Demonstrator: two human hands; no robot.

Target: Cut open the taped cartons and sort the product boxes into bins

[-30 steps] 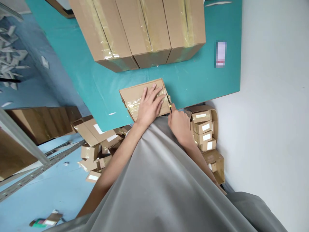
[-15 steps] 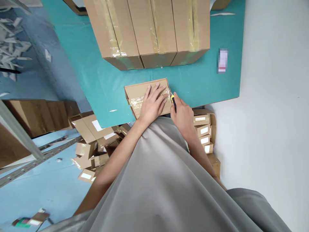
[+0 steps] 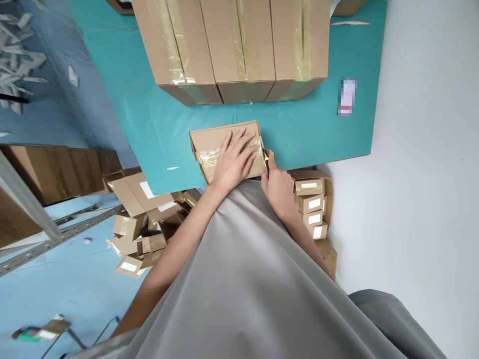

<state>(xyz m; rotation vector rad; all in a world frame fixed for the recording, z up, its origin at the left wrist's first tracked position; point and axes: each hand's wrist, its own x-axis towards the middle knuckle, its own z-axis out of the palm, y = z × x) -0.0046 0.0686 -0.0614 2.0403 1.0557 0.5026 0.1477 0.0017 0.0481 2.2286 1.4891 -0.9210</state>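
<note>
A small cardboard box [image 3: 220,137] with clear tape across its top lies at the near edge of the green table. Pressed flat on the taped top is my left hand [image 3: 234,159], its fingers spread. My right hand [image 3: 277,187] grips a yellow and black utility knife [image 3: 266,163] at the box's right end. The knife's tip is against or very near that taped end; the blade itself is hard to make out.
Three large taped boxes [image 3: 243,45] stand side by side at the back of the green table [image 3: 299,129]. Loose cartons [image 3: 130,229] are heaped on the floor at left, near a metal rack [image 3: 56,244]. Small labelled boxes [image 3: 311,203] are stacked at right, beside a white wall [image 3: 422,149].
The right hand with the utility knife went up along the box's right end, then came back slightly toward me. My left hand has stayed on the box. The whole view has shifted a little.
</note>
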